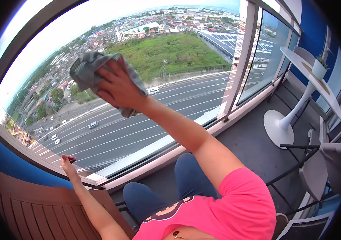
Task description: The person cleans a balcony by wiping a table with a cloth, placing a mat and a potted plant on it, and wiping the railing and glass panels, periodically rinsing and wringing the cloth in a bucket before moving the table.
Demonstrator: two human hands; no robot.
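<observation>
From where I stand, the person's right hand (118, 86) grasps a grey cloth (88, 72) up at the big window pane (186, 96). The cloth lies bunched beneath the palm and fingers, between the hand and the glass, its folds spilling out past the fingertips and below the wrist. The left hand (69, 162) is lower, well apart from the cloth, near the bottom of the window frame (30, 150); its fingers look partly curled, and I can't tell whether it grips anything. A brown slatted surface (38, 216) sits below the left forearm. Off to the right stands a white pedestal table (298, 108) bearing a potted plant (319, 69).
</observation>
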